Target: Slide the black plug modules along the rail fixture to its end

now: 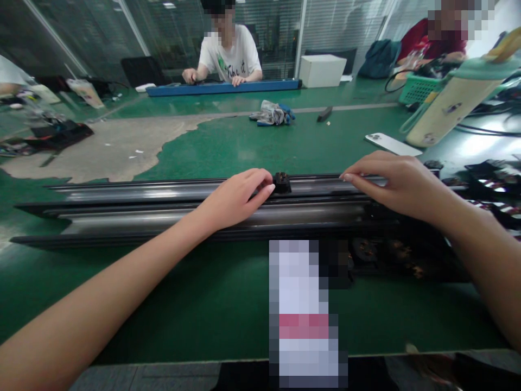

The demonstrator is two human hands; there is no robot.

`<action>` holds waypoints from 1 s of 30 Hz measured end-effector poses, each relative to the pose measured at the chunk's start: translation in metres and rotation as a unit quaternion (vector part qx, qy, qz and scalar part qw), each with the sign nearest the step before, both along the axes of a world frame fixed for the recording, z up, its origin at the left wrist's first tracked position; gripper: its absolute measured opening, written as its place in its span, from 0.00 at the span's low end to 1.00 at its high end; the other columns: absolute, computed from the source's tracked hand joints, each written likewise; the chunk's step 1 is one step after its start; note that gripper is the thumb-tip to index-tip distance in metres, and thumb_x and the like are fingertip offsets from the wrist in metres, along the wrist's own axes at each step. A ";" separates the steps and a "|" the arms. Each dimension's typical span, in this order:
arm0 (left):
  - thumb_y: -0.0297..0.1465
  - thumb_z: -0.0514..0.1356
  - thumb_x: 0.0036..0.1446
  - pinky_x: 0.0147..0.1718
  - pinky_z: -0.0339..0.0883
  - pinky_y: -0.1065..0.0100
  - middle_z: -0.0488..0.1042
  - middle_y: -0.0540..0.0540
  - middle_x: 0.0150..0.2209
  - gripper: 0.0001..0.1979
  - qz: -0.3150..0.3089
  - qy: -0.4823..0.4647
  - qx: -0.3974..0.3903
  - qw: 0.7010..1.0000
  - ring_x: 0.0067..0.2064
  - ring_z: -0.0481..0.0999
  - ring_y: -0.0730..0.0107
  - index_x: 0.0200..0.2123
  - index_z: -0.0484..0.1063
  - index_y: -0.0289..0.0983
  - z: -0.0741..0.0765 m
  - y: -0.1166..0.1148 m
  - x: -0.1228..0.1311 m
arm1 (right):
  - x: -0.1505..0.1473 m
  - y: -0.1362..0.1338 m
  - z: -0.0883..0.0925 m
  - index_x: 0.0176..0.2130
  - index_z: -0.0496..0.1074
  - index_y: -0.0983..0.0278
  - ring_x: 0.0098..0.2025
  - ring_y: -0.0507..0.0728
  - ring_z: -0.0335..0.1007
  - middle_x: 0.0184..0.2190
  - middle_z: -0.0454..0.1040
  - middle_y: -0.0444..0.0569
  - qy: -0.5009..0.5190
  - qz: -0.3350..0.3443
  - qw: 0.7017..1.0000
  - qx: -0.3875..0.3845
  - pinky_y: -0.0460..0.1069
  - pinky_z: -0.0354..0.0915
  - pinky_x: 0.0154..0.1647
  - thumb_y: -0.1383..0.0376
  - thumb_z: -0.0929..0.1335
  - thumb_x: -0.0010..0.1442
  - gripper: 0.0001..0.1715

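Observation:
Two long dark metal channels (134, 220) lie side by side across the green table. A small black part with brass-coloured contacts (282, 182) sits at the rear channel, near the middle. My left hand (244, 198) pinches this part at its left side with thumb and fingertips. To the right, my right hand (382, 176) hovers over the rear channel, its thumb and forefinger pressed together at the tips; anything between them is too small to make out. Several black parts with brass-coloured pieces (366, 250) lie in front of the channels, below my right hand.
Behind the channels are a crumpled glove (272, 114), a phone (393, 145) and a large bottle (451, 106). A person sits across the table at a blue bar (223, 88). A green basket (419, 89) stands at the right. A blurred-out item (303, 304) shows at the front edge.

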State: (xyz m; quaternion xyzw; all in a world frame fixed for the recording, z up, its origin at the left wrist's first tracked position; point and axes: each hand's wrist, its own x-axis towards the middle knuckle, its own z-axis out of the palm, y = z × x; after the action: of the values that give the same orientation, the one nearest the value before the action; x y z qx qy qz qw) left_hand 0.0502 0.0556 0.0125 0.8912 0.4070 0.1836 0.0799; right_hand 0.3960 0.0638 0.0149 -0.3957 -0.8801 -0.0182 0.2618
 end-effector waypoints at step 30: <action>0.39 0.43 0.80 0.72 0.59 0.56 0.65 0.41 0.76 0.27 -0.124 0.120 -0.025 0.985 0.73 0.67 0.59 0.75 0.59 0.38 -0.001 0.002 -0.002 | -0.033 -0.018 -0.016 0.73 0.69 0.55 0.76 0.63 0.62 0.75 0.65 0.55 -0.032 0.085 0.995 -0.044 0.68 0.60 0.76 0.59 0.60 0.78 0.29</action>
State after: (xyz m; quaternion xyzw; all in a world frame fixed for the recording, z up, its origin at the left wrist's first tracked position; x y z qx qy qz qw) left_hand 0.0485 0.0579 0.0114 0.9480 0.3046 0.0540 0.0754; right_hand 0.3633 0.0461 -0.0011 -0.3299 -0.9183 0.0303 0.2166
